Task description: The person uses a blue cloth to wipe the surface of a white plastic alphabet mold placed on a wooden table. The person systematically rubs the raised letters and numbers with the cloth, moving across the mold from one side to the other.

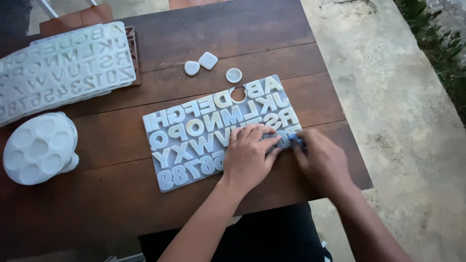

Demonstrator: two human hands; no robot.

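Wooden table (pixel 145 145) outdoors: letter mould (pixel 194 131) lies flat at centre, cavities pale-filled. Left hand (pixel 250 155) presses mould's right end, fingers spread. Right hand (pixel 320 162) pinches blue tool (pixel 296 139) at mould edge. Round-cavity mould (pixel 41 148) sits far left.

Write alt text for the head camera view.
Two bare hands work on a pale letter mould on a dark wooden table: the left hand presses it flat, the right hand holds a small blue tool at its edge.
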